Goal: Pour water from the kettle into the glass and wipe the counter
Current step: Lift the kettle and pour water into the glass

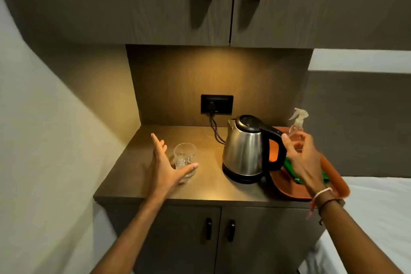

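A steel kettle (pixel 244 149) with a black lid and handle stands on its base at the middle right of the brown counter (pixel 138 176). An empty clear glass (pixel 185 155) stands upright to its left. My left hand (pixel 165 167) is open, fingers spread, just left of the glass, thumb in front of it. My right hand (pixel 301 158) is open right of the kettle's handle, fingertips close to it, holding nothing. A green cloth (pixel 291 170) lies on an orange tray (pixel 289 191), partly hidden by my right hand.
A clear spray bottle (pixel 297 128) stands on the tray behind my right hand. The kettle's cord (pixel 216 131) runs to a black wall socket (pixel 216 104). Cabinet doors (pixel 222 6) hang above the counter, more doors sit below. A white bed (pixel 382 207) lies at the right.
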A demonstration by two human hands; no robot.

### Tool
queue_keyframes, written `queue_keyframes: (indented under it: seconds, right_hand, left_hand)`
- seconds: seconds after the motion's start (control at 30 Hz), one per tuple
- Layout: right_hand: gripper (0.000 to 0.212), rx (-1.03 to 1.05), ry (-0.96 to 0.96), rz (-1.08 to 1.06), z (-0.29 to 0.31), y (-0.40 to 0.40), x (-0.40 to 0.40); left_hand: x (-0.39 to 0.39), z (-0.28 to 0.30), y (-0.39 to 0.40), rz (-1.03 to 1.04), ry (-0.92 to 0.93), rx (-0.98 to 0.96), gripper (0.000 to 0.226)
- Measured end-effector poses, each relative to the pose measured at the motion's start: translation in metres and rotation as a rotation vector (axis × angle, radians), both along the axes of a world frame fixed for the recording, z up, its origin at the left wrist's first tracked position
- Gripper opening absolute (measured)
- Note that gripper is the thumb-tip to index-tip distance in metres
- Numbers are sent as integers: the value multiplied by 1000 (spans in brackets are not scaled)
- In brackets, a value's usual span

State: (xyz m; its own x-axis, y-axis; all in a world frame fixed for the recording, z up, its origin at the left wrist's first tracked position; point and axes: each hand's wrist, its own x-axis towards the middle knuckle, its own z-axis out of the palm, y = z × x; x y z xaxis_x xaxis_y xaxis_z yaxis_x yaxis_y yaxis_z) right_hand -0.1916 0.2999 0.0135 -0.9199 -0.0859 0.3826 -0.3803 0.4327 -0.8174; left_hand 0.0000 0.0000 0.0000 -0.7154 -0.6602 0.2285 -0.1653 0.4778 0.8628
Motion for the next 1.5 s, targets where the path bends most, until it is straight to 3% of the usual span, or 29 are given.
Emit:
queue_keyframes:
  seconds: [0.07, 0.13, 0.23, 0.27, 0.47, 0.63, 0.93, 1.17, 1.5]
  right_hand:
    - [31, -35, -51, 54, -6, -6, -17]
    - [49, -92, -84, 121, -15, -15, -30]
    - [87, -376, -199, 212, -24, -37, -49]
    - [91, -414, -197, 194, -27, -40, -53]
    - [59, -518, -191, 41, -31, -57, -61]
    - [66, -440, -214, 68, -3, -69, -49]
    - [70, -394, -347, 115, 48, -86, -12]
    - [53, -241, -367, 285, 77, -104, 10]
    - [70, -46, -385, 296, 93, -127, 15]
  left_hand:
    - [-21, -13, -14, 13, -36, 107, 157]
    - [-40, -29, -27, 16, -74, 217, 157]
    - [-68, -46, -44, 9, -103, 280, 148]
    - [-72, -46, -47, -4, -120, 288, 142]
    - [-84, -61, -62, -48, -147, 317, 108]
    - [-81, -71, -65, -51, -113, 345, 94]
    - [-78, -78, -63, -3, -139, 279, 100]
    - [-75, -79, -65, -40, -115, 298, 100]
    - [-75, -82, -70, -78, -136, 329, 98]
